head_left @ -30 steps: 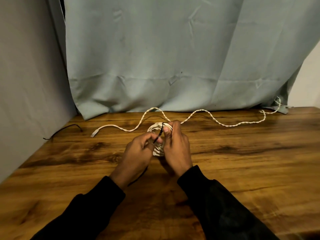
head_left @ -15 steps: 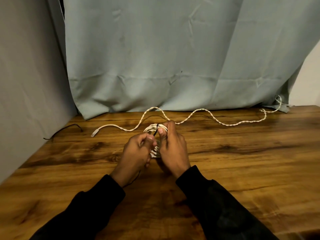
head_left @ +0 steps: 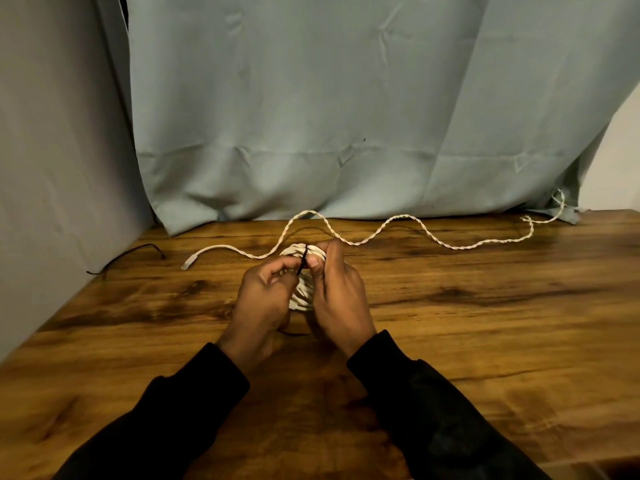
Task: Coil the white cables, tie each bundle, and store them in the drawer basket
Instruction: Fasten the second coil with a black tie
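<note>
- Wooden worktop point(head_left: 485, 323) runs ahead of me to a pale blue curtain point(head_left: 329, 116) that hangs down to its back edge.
- Between my hands I hold the coiled white cable point(head_left: 300, 295), raised just above the wood; my right hand point(head_left: 337, 296) is curled round its far side, thumb pressing the top loops.
- My left hand point(head_left: 265, 299) is closed in a pinch on a thin black tie point(head_left: 302, 263) that crosses the top of the coil.
- If my thumb eases, I reckon the loops could spring apart, since the tie does not look fastened yet.
- Such a thin tie could slip out of my pinch, or catch only some of the loops.
- A second cable point(head_left: 381, 233), twisted and uncoiled, snakes across the worktop just behind my hands; part of the view is blocked, so I cannot tell whether it touches the coil. It could snag if I pull back.
- No drawer basket is in sight.
</note>
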